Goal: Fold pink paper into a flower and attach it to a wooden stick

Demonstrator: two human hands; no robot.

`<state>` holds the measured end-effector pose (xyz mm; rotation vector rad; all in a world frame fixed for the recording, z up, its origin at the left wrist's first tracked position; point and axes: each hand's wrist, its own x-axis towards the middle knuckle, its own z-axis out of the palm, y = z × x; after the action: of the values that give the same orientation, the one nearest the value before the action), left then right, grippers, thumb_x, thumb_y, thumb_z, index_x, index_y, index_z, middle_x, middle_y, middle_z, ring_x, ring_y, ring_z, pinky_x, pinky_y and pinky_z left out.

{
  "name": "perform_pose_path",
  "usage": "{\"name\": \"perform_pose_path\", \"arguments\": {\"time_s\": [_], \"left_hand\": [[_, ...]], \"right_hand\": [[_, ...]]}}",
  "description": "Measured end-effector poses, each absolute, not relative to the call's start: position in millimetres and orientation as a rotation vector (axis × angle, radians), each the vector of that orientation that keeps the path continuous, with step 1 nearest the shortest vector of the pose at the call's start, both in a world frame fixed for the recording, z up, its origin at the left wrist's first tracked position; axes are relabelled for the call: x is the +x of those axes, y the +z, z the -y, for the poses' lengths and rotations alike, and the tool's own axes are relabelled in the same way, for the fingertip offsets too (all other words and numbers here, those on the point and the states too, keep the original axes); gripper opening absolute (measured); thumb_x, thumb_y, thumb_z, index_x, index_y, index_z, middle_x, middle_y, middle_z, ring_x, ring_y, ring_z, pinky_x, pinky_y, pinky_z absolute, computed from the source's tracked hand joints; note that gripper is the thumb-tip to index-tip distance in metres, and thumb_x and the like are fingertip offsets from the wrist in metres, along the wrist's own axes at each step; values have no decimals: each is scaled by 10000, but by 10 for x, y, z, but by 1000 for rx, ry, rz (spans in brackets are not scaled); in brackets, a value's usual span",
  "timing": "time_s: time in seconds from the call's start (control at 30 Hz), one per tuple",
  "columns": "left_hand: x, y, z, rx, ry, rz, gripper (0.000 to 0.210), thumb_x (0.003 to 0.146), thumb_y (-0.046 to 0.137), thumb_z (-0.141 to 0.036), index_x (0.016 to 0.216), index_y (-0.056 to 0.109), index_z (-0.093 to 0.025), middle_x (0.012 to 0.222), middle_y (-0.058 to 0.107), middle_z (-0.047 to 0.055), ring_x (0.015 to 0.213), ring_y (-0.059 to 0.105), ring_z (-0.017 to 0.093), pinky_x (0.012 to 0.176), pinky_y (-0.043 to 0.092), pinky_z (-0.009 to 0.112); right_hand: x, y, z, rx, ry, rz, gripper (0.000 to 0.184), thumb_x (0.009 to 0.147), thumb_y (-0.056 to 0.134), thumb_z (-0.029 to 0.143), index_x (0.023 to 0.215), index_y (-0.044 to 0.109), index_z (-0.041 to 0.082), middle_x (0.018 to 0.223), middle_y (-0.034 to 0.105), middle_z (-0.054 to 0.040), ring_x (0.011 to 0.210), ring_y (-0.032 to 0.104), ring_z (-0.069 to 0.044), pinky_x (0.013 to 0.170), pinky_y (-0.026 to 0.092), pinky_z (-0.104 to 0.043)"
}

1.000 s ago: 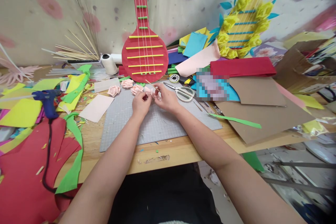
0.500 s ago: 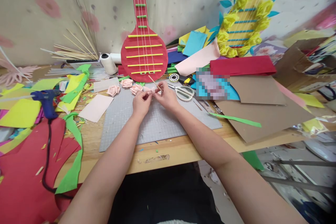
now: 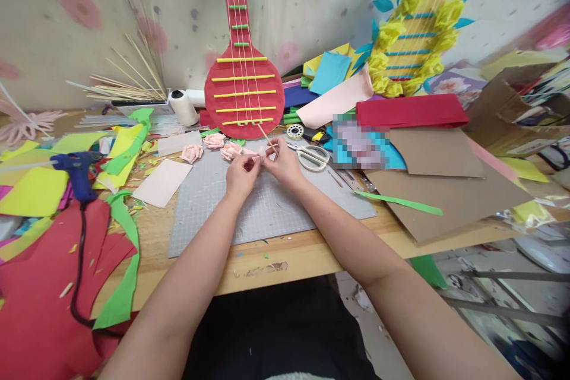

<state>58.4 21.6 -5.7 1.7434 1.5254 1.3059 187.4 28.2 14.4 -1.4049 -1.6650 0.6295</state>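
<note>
Over the grey cutting mat [image 3: 271,214], my two hands meet with their fingertips nearly touching. My right hand [image 3: 285,165] is closed round a thin wooden stick [image 3: 266,136] that slants up to the left. My left hand [image 3: 241,178] pinches a small piece of pale pink paper; the fingers hide most of it. Just beyond my hands lie pink paper roses [image 3: 214,141] at the back of the mat. Behind them leans a red paper lute [image 3: 244,95] with yellow and green bars and white strings. White-handled scissors [image 3: 313,157] rest right of my right hand.
On the left, a blue glue gun [image 3: 80,172] stands among yellow, green and red paper scraps. Thread spools [image 3: 183,108] and wooden skewers [image 3: 129,86] sit behind. Brown cardboard [image 3: 445,202] and a yellow flowered paper instrument [image 3: 409,41] are on the right.
The wooden stick has shifted slightly right and tilts a little more upright in my right hand. My hands otherwise stay in nearly the same place.
</note>
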Motion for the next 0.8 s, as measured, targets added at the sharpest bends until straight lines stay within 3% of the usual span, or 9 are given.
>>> {"name": "perform_pose_path", "arguments": {"time_s": [0.2,0.33,0.47,0.7,0.8], "left_hand": [[539,24,-201,1694,1234,-1553,108,702,545,-200,751,640,-187,703,604,8,623,517,128,633,418,269],[451,96,-239,1843,1427,-1631,116,681,544,-153,752,625,-198,836,594,33,803,528,167,810,420,328],[439,44,-318,2020,1307,-1582,186,630,658,-189,814,636,-204,973,556,61,1012,493,218,966,342,385],[472,19,-399,2018,1173,-1343,247,622,661,-176,864,615,-198,963,601,51,994,510,215,934,356,362],[460,68,-406,1932,1137,-1246,165,635,647,-199,796,607,-204,898,623,27,927,534,195,889,381,340]], "right_hand": [[1932,132,-344,-1402,718,1651,351,663,599,302,940,398,223,812,619,25,582,522,-103,584,376,-251],[1979,105,-371,-1325,788,1688,357,656,602,320,935,399,225,792,603,33,564,510,-90,566,380,-237],[2005,88,-360,-1267,829,1738,366,654,590,316,949,396,222,796,592,34,554,500,-83,560,386,-235],[2068,100,-316,-1186,852,1797,346,660,541,257,967,388,216,820,583,33,541,482,-70,560,385,-229],[2085,99,-307,-1182,860,1825,338,669,532,258,971,386,217,817,584,32,551,486,-76,562,384,-230]]}}
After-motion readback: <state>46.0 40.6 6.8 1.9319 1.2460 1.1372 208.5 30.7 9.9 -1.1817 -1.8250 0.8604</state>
